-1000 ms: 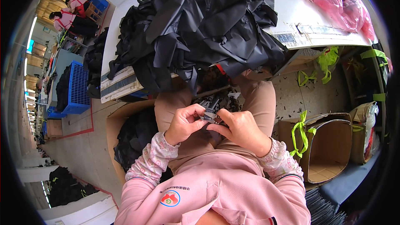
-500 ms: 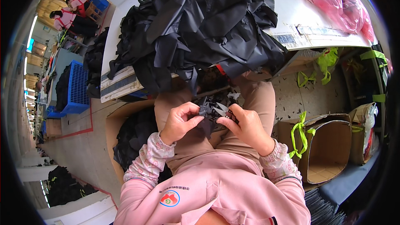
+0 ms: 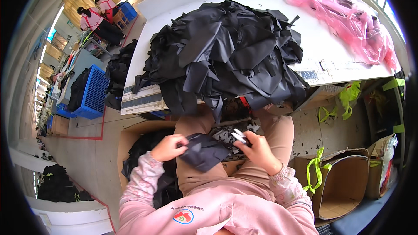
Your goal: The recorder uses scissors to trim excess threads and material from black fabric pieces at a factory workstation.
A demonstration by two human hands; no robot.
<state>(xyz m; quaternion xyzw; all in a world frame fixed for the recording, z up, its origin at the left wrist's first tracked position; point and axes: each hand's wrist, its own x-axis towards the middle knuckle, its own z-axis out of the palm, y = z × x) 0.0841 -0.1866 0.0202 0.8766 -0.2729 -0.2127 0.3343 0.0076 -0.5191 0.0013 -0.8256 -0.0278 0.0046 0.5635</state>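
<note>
- Since half a second ago, my left hand [image 3: 169, 148] has swung out leftward, my right hand [image 3: 261, 151] sits wider from it, and the black fabric piece [image 3: 203, 152] shows more of its face.
- That piece is over my trousers [image 3: 196, 182], between my hands, its long axis running roughly from ten to four o'clock; I can't tell whether it touches the cloth below.
- My left hand, the nearer one, pinches its left edge, so the piece lies at three o'clock from those fingers.
- My right hand is wrapped around small snips [image 3: 239, 135], tips toward ten or eleven; from them the piece lies at eight. Whether the blades are parted, I can't tell.
- Around the piece: at ten, a cardboard carton [image 3: 138, 129]; past twelve, a black pile [image 3: 235, 52] on the white table [image 3: 320, 43].
- Farther out, between one and two, pink plastic [image 3: 348, 21].
</note>
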